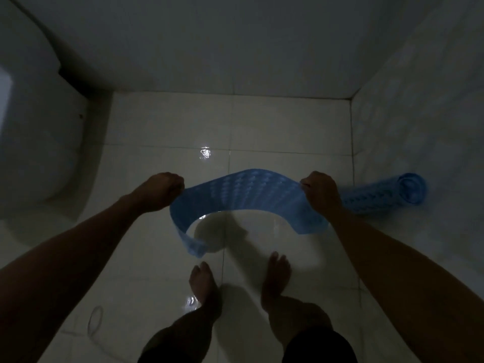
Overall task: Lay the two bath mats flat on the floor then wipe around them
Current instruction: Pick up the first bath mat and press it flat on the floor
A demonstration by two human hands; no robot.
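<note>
A blue bubbled bath mat hangs in the air above the wet white tile floor, curling downward in an arch. My left hand grips its left edge in a closed fist. My right hand pinches its right edge. The mat's two free ends droop toward the floor at the lower left and lower right. A second blue mat, still rolled up, lies on the floor by the right wall, partly behind my right hand.
A white toilet fills the left side. Tiled walls close the back and the right. My bare feet stand on the floor just below the mat. The light is dim, with bright glints on the wet tiles.
</note>
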